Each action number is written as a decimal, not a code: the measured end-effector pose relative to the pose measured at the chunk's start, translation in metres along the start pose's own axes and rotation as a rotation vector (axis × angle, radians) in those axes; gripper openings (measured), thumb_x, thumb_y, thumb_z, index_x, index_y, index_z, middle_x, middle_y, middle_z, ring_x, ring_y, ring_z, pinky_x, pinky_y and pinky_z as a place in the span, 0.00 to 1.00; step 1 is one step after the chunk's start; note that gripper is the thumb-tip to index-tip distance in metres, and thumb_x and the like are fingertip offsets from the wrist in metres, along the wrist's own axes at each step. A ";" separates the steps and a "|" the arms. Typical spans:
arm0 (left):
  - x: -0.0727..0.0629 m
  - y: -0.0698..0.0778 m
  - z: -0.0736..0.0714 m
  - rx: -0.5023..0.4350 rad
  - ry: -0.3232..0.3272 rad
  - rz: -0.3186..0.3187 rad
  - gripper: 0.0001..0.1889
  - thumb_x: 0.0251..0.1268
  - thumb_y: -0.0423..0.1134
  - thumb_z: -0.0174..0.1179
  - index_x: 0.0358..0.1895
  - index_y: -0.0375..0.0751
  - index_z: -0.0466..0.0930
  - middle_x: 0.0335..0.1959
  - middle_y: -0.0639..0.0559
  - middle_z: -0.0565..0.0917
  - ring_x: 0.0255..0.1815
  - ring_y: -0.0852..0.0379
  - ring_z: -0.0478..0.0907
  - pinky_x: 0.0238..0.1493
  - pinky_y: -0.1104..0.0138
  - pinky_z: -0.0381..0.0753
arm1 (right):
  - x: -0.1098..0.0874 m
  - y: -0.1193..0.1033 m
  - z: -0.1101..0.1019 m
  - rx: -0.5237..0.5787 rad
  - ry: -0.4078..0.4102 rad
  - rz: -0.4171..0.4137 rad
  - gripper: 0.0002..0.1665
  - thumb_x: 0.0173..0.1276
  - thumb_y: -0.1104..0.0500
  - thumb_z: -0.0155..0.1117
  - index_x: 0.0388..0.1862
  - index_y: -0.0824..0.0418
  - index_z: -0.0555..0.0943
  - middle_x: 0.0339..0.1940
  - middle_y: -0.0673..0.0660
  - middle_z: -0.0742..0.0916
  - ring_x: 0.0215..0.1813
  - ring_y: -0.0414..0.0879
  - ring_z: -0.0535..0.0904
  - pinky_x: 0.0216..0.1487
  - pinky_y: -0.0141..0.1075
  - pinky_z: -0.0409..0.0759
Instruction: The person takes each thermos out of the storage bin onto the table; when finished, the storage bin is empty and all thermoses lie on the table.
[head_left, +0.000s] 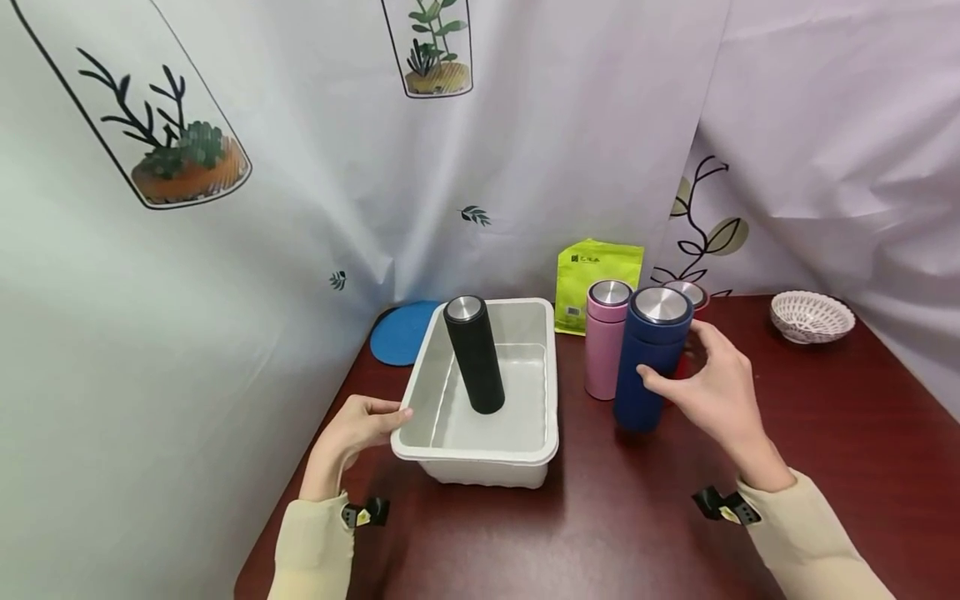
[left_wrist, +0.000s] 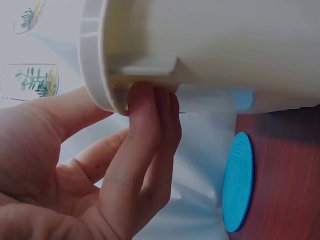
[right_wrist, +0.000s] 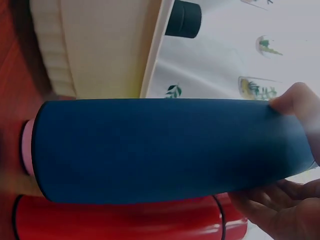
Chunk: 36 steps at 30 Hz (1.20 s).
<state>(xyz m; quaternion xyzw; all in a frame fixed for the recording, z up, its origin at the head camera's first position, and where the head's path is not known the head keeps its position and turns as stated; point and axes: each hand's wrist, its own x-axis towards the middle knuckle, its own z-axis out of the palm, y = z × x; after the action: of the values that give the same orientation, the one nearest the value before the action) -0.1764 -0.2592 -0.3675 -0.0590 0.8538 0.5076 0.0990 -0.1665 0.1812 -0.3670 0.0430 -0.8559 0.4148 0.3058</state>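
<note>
My right hand (head_left: pixel 716 387) grips a blue thermos bottle (head_left: pixel 651 367) with a silver lid, thumb on one side and fingers behind. In the right wrist view the blue bottle spans the picture, its base above the dark table. My left hand (head_left: pixel 365 429) pinches the rim of a white plastic basin (head_left: pixel 480 456) at its front left corner, thumb over the rim and fingers beneath. A black thermos bottle (head_left: pixel 476 358) stands tilted inside the basin. Close behind the blue one are a pink thermos bottle (head_left: pixel 604 350) and a red thermos bottle (right_wrist: pixel 120 217), partly hidden.
A lime-green pouch (head_left: pixel 592 271) stands against the back curtain. The blue round mat (head_left: pixel 397 333) lies behind the basin's left side. At the back right sits a white woven basket (head_left: pixel 810 321). A patterned curtain borders the red-brown table (head_left: pixel 615 533) at the left and back.
</note>
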 end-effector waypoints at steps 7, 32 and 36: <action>-0.001 0.003 -0.001 0.002 0.009 -0.009 0.24 0.64 0.39 0.66 0.56 0.23 0.78 0.50 0.30 0.83 0.40 0.48 0.86 0.45 0.53 0.86 | -0.001 0.012 -0.003 -0.034 0.003 0.023 0.40 0.46 0.55 0.82 0.57 0.65 0.77 0.45 0.63 0.86 0.40 0.22 0.71 0.41 0.12 0.67; -0.001 0.002 0.000 0.007 0.014 -0.020 0.23 0.64 0.39 0.66 0.55 0.23 0.79 0.50 0.31 0.83 0.40 0.47 0.86 0.44 0.53 0.86 | -0.006 0.050 -0.036 -0.085 0.093 0.197 0.42 0.49 0.53 0.80 0.62 0.65 0.75 0.48 0.64 0.84 0.36 0.13 0.65 0.38 0.10 0.65; -0.002 0.001 0.000 0.008 0.008 -0.020 0.24 0.64 0.39 0.65 0.56 0.22 0.77 0.50 0.30 0.83 0.41 0.47 0.86 0.44 0.53 0.86 | -0.004 0.057 -0.041 -0.106 0.109 0.229 0.43 0.49 0.53 0.80 0.62 0.66 0.75 0.49 0.66 0.84 0.36 0.12 0.64 0.37 0.09 0.63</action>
<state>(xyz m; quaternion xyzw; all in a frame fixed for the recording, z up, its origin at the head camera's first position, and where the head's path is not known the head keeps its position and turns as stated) -0.1744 -0.2582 -0.3661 -0.0693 0.8555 0.5031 0.1007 -0.1619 0.2475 -0.3887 -0.0937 -0.8579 0.4031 0.3045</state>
